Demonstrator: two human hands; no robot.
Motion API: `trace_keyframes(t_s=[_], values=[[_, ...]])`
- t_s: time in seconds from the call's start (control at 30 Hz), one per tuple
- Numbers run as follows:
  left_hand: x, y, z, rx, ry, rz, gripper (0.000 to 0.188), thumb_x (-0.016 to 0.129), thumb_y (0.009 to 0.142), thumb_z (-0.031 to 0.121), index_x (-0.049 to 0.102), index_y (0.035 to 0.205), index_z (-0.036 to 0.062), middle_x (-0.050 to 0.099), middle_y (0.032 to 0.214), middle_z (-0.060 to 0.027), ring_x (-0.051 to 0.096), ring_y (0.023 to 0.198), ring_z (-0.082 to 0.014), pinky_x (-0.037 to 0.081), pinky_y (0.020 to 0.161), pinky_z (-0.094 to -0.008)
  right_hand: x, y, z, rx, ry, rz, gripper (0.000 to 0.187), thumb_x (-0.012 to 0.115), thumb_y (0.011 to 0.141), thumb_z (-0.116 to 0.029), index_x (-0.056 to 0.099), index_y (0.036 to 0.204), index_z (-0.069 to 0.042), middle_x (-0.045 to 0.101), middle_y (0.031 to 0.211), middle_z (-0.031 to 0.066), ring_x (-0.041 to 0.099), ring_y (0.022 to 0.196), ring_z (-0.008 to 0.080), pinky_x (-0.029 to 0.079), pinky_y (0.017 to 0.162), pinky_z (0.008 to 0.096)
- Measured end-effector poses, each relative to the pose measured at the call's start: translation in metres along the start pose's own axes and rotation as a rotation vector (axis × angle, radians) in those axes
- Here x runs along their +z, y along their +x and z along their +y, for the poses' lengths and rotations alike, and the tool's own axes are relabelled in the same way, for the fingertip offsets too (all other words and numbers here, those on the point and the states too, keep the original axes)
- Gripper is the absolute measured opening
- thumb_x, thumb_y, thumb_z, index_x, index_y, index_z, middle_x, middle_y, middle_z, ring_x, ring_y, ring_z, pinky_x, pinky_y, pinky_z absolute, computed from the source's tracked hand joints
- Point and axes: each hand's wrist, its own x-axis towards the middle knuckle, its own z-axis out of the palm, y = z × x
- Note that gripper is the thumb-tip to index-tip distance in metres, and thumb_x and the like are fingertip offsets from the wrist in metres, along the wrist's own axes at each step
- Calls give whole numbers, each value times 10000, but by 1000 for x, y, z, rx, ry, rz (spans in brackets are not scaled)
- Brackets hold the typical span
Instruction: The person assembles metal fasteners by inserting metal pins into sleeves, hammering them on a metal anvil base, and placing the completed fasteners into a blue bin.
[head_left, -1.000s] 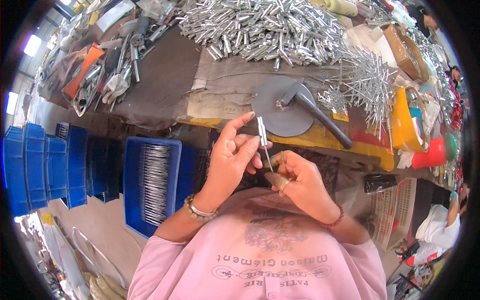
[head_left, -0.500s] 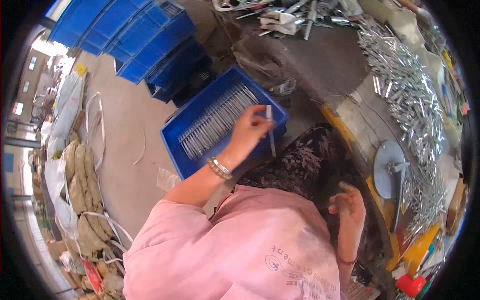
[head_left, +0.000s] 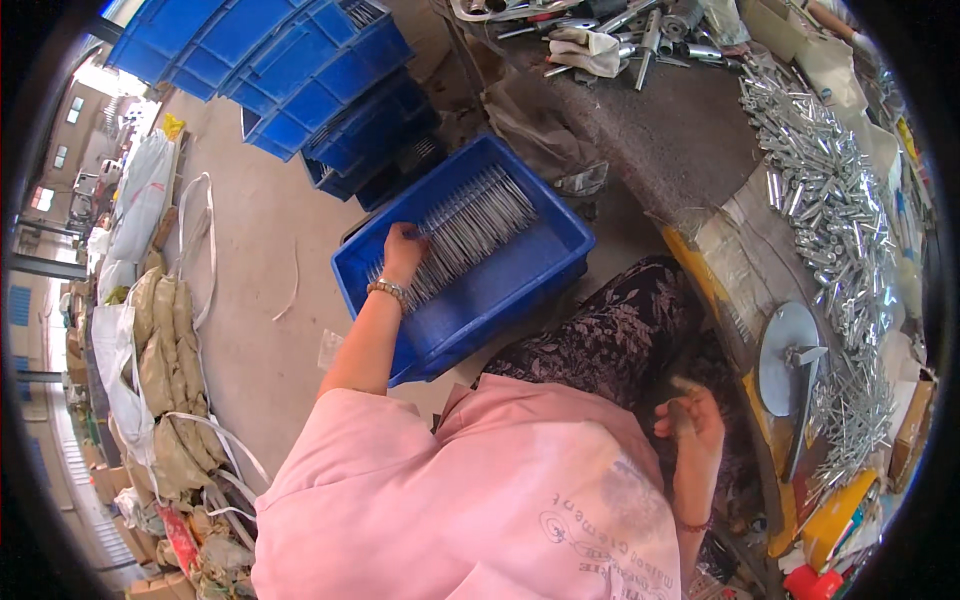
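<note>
My left hand (head_left: 404, 255) reaches into a blue plastic crate (head_left: 505, 285), at the left end of a row of thin silvery metal rods (head_left: 465, 235). Its fingers curl down against the rods; what they pinch, if anything, is hidden by the hand. The rods lie side by side, close together, along the crate's far side. My right hand (head_left: 692, 420) hangs beside my lap, near the workbench edge. It looks loosely bent, with the index finger extended and the others partly curled, and nothing shows in it.
Stacked blue crates (head_left: 300, 90) stand behind the crate at upper left. On the workbench to the right lie a heap of short metal tubes (head_left: 840, 200), a round metal disc with a lever (head_left: 788, 360) and a white glove (head_left: 585, 52). Tan sacks (head_left: 165, 380) line the left.
My left hand has moved left and down into the crate, onto the rods. The metal rod it held upright over the crate's right side no longer shows. My right hand stays in place.
</note>
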Motion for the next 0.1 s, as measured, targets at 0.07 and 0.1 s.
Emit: trace_keyframes(t_s=[0.07, 0.1], values=[[3, 2, 9, 15, 55, -7, 512, 867, 923, 166, 638, 1350, 0, 786, 1079, -198, 785, 885, -262, 623, 764, -385, -1, 1, 3, 4, 0, 3, 280, 632, 1116, -57, 634, 1392, -8, 739, 1022, 54, 665, 820, 79, 569, 758, 250], [4, 7, 9, -10, 14, -37, 529, 868, 924, 180, 633, 1365, 5, 789, 1085, -200, 787, 900, -266, 624, 764, -386, -2, 0, 6, -1, 4, 4, 280, 634, 1115, -58, 634, 1391, -12, 740, 1024, 58, 667, 821, 81, 572, 761, 251]])
